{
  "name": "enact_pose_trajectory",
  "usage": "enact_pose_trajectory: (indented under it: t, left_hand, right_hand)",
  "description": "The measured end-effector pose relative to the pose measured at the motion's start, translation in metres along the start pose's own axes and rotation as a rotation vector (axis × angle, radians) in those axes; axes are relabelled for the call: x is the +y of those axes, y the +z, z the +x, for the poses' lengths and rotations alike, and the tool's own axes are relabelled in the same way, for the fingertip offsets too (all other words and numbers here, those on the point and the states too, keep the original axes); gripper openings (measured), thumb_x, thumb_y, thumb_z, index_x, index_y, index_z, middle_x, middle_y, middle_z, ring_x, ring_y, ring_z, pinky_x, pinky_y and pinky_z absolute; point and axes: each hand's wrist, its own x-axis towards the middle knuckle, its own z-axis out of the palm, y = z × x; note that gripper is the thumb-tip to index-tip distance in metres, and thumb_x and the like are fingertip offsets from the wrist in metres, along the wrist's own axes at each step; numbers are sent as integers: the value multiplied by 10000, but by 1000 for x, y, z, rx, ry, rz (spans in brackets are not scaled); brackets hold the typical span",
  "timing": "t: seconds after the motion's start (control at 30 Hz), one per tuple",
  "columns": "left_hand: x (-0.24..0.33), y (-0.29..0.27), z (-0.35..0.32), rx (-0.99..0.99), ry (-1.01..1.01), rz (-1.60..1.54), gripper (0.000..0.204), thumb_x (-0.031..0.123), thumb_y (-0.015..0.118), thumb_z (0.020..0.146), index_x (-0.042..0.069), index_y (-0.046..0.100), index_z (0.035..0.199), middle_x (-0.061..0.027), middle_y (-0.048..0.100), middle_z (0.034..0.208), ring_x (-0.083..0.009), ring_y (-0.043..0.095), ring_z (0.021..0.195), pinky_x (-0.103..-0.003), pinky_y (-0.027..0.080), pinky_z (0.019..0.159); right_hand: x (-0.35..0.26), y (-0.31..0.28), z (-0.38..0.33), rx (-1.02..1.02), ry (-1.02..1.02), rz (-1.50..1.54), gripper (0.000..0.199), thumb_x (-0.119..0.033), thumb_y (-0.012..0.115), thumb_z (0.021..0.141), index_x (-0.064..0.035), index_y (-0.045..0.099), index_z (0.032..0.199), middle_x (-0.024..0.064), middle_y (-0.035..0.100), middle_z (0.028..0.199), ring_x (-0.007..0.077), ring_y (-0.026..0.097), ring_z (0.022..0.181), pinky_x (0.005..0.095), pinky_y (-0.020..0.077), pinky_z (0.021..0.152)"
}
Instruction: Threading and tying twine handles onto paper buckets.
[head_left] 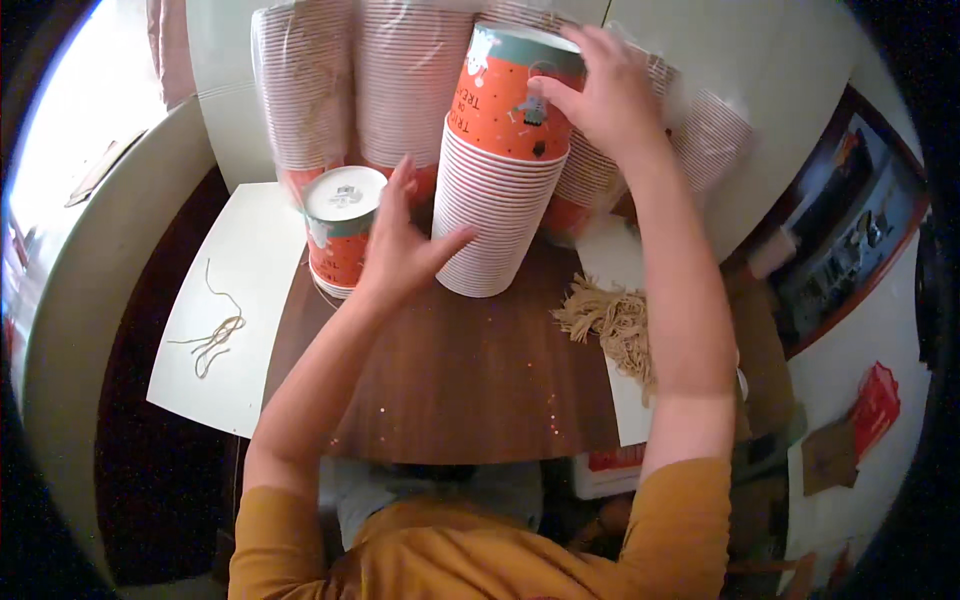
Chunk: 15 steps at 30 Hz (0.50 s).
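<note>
A tall stack of white-rimmed paper cups (pixel 495 215) stands upside down on the brown tabletop, leaning slightly right. Its top cup (pixel 505 98) is orange with a green band and dark printed figures. My right hand (pixel 612 95) grips this top cup from the right, thumb on its side and fingers near its upturned base. My left hand (pixel 400 245) is open, fingers spread, between the tall stack and a short stack of similar inverted cups (pixel 340 255). Its thumb reaches the tall stack's side; whether it touches is unclear.
Several plastic-wrapped cup stacks (pixel 412 90) stand along the back wall. A loose string (pixel 215 340) lies on the white board (pixel 190 260) at left. A bundle of tan twine (pixel 615 325) sits at right, beside my right forearm. A framed picture (pixel 845 235) leans farther right.
</note>
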Motion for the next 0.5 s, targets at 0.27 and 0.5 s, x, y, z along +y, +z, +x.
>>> enact_pose_trajectory:
  t: [0.27,0.5]
  left_hand:
    - [9,71,84,122,16,331,1349,571,816,461,-80,92,1395,-281,350,1348,-397,388,1242,-483,311,1024]
    - [10,82,78,168,-20,291,1299,504,806,502,-79,74,1402,-276,295,1386,-388,339,1282,-475,287,1046]
  right_hand:
    - [21,30,39,-208,268,470,245,-206,748,730,-7,676,853,76,673,743,125,619,673,275,505,649]
    - [25,7,70,-49,183,339,212,-213,730,739,-29,688,836,82,684,745,142,625,660,289,506,641]
